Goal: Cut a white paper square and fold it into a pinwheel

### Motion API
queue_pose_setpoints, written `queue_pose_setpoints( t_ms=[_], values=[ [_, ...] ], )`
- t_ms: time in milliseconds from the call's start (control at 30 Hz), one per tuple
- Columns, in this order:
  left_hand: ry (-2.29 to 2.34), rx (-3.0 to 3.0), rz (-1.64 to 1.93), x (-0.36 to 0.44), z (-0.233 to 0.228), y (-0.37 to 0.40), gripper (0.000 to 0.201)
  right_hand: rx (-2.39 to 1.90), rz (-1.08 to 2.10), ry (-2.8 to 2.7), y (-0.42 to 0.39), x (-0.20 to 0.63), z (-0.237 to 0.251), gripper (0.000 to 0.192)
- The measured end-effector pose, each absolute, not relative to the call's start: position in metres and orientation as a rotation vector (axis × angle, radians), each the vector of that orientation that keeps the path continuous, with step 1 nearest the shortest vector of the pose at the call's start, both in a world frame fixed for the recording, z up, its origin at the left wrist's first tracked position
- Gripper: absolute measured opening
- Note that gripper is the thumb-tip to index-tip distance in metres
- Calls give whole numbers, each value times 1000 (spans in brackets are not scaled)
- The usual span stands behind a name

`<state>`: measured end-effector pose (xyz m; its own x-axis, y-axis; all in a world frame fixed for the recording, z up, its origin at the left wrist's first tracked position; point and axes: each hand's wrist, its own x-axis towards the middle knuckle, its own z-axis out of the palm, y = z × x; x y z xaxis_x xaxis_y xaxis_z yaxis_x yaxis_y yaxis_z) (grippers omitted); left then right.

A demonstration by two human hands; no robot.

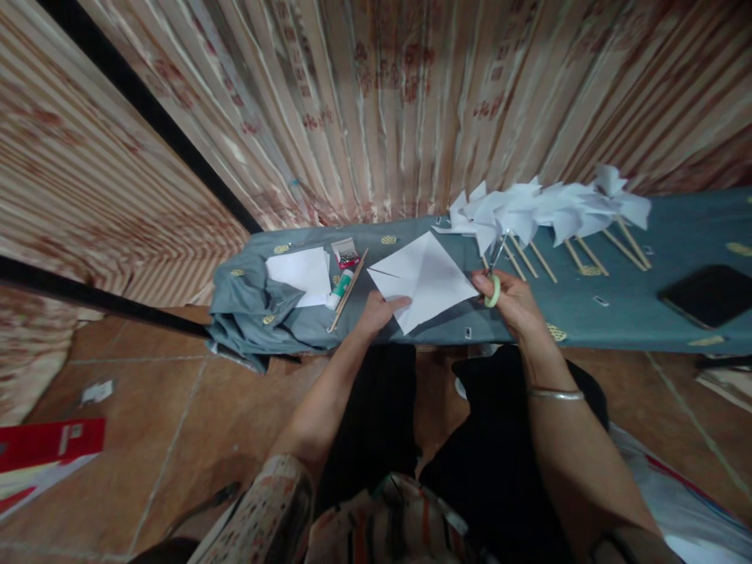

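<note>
Paper square (432,274), slit inward from its left corner, held over the blue-grey cloth (628,309). Left hand (381,311) grips its lower-left edge, thumb on top. Right hand (511,299) holds scissors (494,291) by a pale green handle, blades pointing away from the person; fingertips at the sheet's right corner, pinch on it cannot be told. To the left: thin wooden dowelling (352,287), glue stick (340,289), small open box (345,254), white paper stack (301,274). To the right: row of paper pinwheels (520,213), then flat black object (710,294).
</note>
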<state>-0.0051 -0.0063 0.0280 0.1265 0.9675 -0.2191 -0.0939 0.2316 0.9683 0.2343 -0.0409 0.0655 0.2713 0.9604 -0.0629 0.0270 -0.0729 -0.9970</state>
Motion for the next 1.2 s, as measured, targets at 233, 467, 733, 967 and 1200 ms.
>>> queue_pose_setpoints(
  t_ms=[233,467,733,967,1200],
  values=[
    [1158,1033,887,-8,36,-5,22,-1390,1232,-974,-42,228,66,52],
    [1019,784,956,-7,38,-3,41,-1374,1216,-838,-37,218,58,49],
    [797,453,1064,4,44,-21,45,-1225,975,-528,-19,197,46,39],
    [837,616,1109,33,35,-18,42,-1226,1040,-627,-17,167,39,47],
    [975,595,1268,34,26,-1,45,-1295,1120,-768,-18,155,39,50]
  ],
)
